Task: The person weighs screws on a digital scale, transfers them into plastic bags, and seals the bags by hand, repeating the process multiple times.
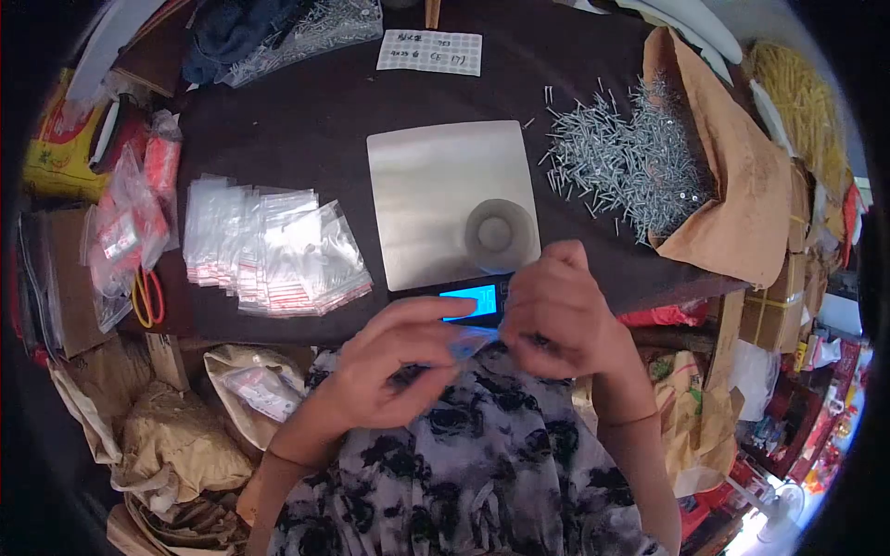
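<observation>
In front of the digital scale [445, 204], a small clear plastic bag [473, 343] is held between my hands, tinted blue by the display. My left hand [394, 361] pinches its left side, fingers bent. My right hand [561, 320] is curled closed at the bag's right end, slightly blurred; its fingertips are partly hidden. The lit scale display [484, 298] is partly covered by a left finger. On the scale's plate stands a round grey cup [501, 236]. What the bag contains, if anything, cannot be made out.
A fanned stack of zip bags [278, 246] lies at left. Loose screws [621, 153] spill from a brown paper bag [737, 176] at right. At the back are a labelled card [429, 53] and a bag of screws [311, 37]. Red packets [130, 213] sit far left.
</observation>
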`<action>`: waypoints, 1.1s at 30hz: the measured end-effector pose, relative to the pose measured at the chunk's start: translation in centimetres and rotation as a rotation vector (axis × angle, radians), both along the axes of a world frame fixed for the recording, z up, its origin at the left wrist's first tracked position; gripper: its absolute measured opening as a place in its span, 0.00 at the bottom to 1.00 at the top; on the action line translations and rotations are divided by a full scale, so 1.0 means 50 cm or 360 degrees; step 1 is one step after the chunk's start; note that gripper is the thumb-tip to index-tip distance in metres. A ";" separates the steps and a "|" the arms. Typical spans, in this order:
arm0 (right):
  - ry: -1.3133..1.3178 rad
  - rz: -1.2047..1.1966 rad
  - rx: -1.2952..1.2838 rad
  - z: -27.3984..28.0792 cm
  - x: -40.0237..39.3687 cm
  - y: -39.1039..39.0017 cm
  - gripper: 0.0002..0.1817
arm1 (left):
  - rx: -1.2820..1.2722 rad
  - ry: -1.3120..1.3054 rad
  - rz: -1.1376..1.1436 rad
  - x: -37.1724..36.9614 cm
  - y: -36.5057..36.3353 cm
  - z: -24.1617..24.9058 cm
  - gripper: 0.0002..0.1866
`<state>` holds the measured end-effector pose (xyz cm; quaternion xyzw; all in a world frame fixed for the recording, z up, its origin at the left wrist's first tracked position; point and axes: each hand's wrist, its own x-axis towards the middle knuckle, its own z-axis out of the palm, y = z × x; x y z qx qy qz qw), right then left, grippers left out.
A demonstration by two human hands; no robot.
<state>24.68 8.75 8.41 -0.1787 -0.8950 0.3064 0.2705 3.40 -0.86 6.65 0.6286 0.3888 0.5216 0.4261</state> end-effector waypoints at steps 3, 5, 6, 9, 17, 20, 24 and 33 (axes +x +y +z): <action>-0.0008 0.0100 0.0092 0.007 -0.001 -0.017 0.07 | -0.0348 0.0131 -0.0113 0.008 0.009 0.031 0.15; -0.0014 0.0177 0.0099 0.011 -0.006 -0.024 0.07 | -0.0267 0.0240 -0.0132 0.008 0.007 0.018 0.13; -0.0004 0.0155 0.0095 0.010 -0.009 -0.025 0.08 | -0.0228 0.0293 -0.0144 0.008 0.006 0.014 0.12; 0.0011 0.0124 0.0073 0.003 -0.016 -0.027 0.09 | -0.0311 0.0271 -0.0126 0.008 0.009 0.015 0.08; 0.0107 0.0094 0.0124 -0.005 0.003 -0.034 0.13 | -0.0429 -0.0001 -0.0174 -0.015 -0.003 -0.005 0.06; 0.0235 -0.0021 -0.0019 -0.012 0.033 -0.023 0.16 | -0.0443 -0.0233 -0.0031 -0.044 0.004 -0.007 0.06; 0.0475 0.0008 -0.0655 -0.027 0.080 -0.017 0.20 | -0.0476 -0.0378 0.0127 -0.072 0.000 -0.010 0.07; 0.0379 -0.0187 -0.1704 -0.067 0.254 -0.069 0.20 | -0.0623 -0.0231 0.0163 -0.071 -0.017 -0.037 0.10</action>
